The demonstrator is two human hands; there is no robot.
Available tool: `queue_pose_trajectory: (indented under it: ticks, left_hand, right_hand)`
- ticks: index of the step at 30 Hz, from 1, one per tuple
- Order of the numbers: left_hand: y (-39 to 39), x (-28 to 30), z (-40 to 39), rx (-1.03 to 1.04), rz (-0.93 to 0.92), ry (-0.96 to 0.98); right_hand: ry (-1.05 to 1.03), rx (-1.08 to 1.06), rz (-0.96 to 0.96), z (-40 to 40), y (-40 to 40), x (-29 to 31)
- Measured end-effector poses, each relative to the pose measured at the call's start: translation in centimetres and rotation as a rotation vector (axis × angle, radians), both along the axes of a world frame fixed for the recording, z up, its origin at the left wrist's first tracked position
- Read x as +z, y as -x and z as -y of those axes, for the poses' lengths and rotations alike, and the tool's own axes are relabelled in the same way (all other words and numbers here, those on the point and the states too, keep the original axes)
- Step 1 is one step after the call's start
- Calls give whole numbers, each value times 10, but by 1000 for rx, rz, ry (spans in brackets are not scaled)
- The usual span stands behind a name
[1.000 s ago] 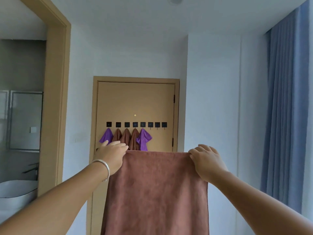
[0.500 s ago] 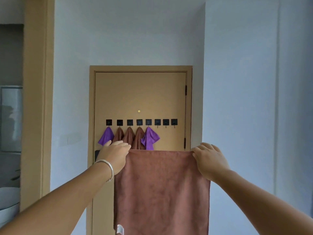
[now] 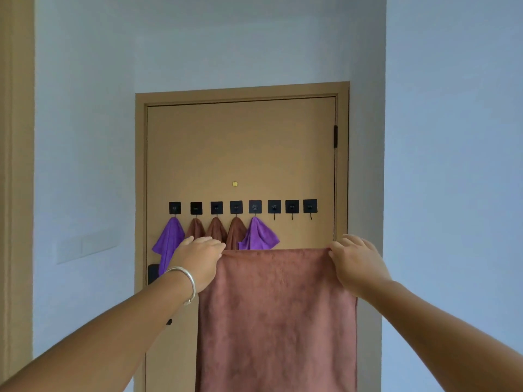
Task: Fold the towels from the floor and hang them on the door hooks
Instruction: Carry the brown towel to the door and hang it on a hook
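A brown towel (image 3: 277,321) hangs flat in front of me, held up by its top edge. My left hand (image 3: 198,260), with a silver bangle on the wrist, grips the top left corner. My right hand (image 3: 358,263) grips the top right corner. Behind the towel is a tan door (image 3: 240,148) with a row of black square hooks (image 3: 236,207). Two purple towels (image 3: 169,241) and three brown ones (image 3: 216,229) hang on the five left hooks. The three right hooks (image 3: 292,207) are bare.
Pale blue walls (image 3: 85,165) flank the door on both sides. A tan door frame (image 3: 17,193) runs down the far left edge. A dark handle plate (image 3: 152,273) sits low on the door's left side.
The door has grown larger and come closer in view. The curtain and the bathroom opening have slid out of sight. Both hands keep the same grip on the towel's top corners.
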State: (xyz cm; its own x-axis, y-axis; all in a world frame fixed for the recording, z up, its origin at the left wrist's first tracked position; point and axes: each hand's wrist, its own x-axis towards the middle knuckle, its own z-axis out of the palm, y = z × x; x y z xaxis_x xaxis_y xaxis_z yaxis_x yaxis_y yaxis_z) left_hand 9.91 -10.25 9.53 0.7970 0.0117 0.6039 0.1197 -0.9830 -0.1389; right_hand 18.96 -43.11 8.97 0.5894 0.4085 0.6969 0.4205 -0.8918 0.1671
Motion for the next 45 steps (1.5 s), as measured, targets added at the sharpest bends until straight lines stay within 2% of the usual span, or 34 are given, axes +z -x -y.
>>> queue_pose_trajectory:
  ticks: [10,20,25,34,39,43,45]
  left_hand:
    - [-195,8,-57,-123,56,-6]
    - [-356,28,-116,-118,37,24]
    - [-408,32,-130,-86,54,16]
    - [-466,45,-121,39,58,-101]
    - [-496,47,-107,-70,85,-145]
    - [-512,45,-104,-78,34,-340]
    - [-517,45,-104,-50,-20,-409]
  right_hand:
    - [-12,-129,-13,-57,-181,-2]
    - [-123,-184,-28,-120,-324,22]
    - [-186,-131,5,-138,-382,25]
    - [-171,-33,48,-145,-473,34]
    - [-92,86,60,-143,-501,41]
    - [63,123,95,-138,-527,41]
    - [15,156,80,-136,-537,40]
